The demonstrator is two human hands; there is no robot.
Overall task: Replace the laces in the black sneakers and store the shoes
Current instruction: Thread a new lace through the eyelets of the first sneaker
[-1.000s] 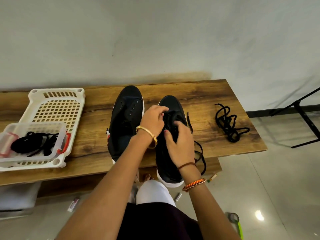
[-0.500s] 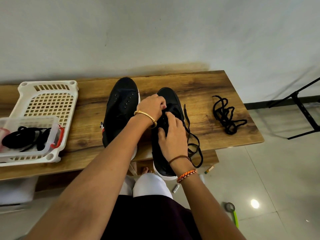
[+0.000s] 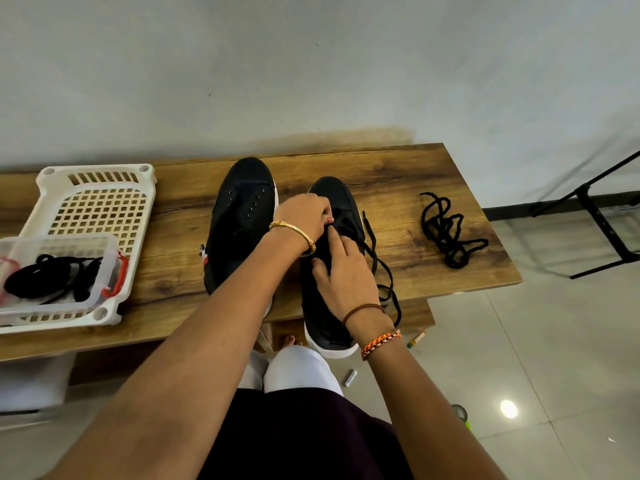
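Since a second ago the right hand (image 3: 346,268) has flattened on the right sneaker (image 3: 329,271), while the left hand (image 3: 306,216) grip pinches its lace (image 3: 377,258) mid-threading, next eyelet needing precise feeding.

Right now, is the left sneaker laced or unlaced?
Unlaced: the left sneaker shows bare eyelets, with no lace through them.

Both forearms reach in from the bottom edge, converging toward twelve o'clock; the left forearm runs long from about seven o'clock, the right from about five. The left hand (image 3: 304,216) sits farther forward, knuckles up, fingers curled under and pinching at its right side; a gold bangle circles its wrist. The right hand (image 3: 344,271) lies just at its five o'clock, palm down, forefinger stretched toward the left fingertips, thumb spread to nine o'clock; a brown band and an orange braided band circle its wrist.
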